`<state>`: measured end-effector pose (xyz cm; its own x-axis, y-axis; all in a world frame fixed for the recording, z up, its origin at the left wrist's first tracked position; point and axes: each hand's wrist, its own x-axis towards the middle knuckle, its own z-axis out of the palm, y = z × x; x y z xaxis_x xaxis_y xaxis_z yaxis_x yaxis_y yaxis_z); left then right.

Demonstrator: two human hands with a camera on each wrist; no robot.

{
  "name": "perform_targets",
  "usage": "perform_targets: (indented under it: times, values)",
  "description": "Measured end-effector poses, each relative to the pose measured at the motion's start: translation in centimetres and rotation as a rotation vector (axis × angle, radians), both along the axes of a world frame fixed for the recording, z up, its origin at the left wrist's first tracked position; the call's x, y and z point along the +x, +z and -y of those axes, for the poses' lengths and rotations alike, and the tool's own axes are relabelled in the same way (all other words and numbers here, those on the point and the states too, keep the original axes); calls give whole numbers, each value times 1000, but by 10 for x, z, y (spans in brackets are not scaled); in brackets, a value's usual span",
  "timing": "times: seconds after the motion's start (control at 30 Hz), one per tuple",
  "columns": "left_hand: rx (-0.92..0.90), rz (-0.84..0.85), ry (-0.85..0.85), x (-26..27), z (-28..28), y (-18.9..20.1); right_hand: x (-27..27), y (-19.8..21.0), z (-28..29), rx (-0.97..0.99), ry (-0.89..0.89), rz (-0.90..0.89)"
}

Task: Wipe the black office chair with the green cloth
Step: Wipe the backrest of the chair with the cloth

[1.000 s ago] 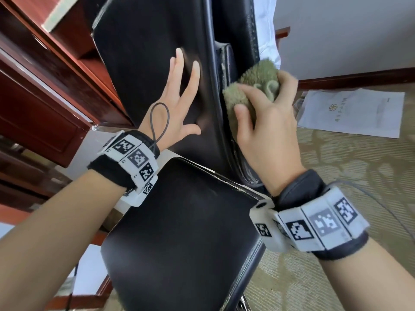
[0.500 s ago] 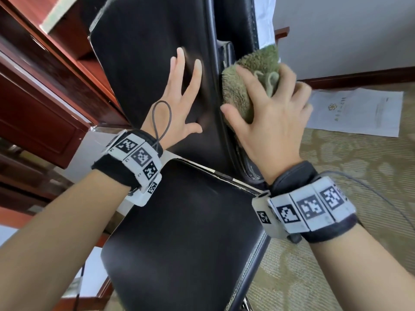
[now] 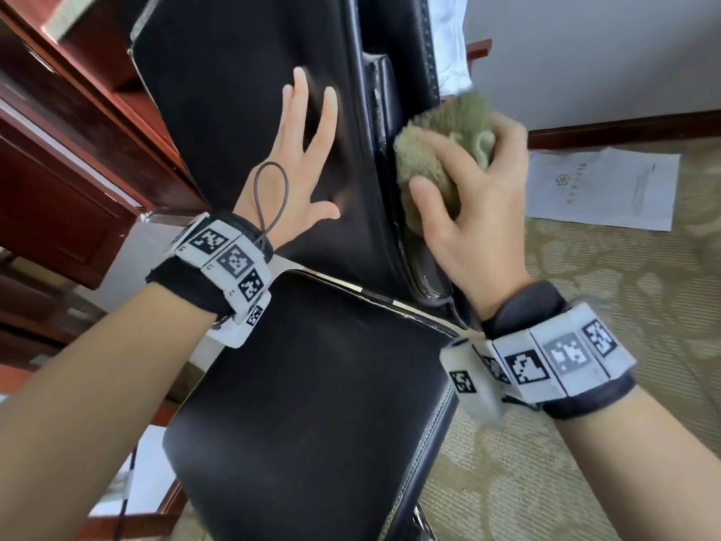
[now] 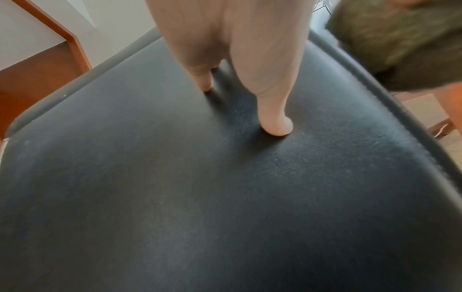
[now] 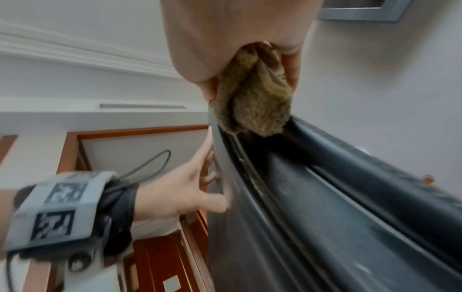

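Your left hand (image 3: 290, 177) spread flat, fingers straight against the black office chair (image 3: 234, 111) backrest, your right hand (image 3: 468, 197) clutching the bunched green cloth (image 3: 433, 150) against the backrest's side edge

Black chair (image 3: 296, 404) — olive-green cloth (image 3: 437, 150) — beige patterned carpet (image 3: 624, 275).

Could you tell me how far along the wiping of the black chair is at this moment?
Nothing shows which surfaces are already clean. In hand: the right hand grips the bunched green cloth against the side edge of the chair backrest, while the left hand presses flat on its front. Probably left: the seat, which the cloth is not touching.
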<state>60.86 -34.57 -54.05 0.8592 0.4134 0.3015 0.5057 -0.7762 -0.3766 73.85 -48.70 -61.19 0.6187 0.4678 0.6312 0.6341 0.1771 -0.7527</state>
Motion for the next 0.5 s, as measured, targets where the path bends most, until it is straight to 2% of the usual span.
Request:
perform_targets:
  times: [0.1, 0.27, 0.5]
  values:
    - [-29, 19, -5, 2, 0, -1, 3, 1, -17, 22, 50, -60]
    - [-32, 23, -2, 3, -3, -3, -1, -48, -11, 4, 147, -164]
    - [-67, 62, -111, -15, -8, -14, 4, -56, -2, -40, 162, -84]
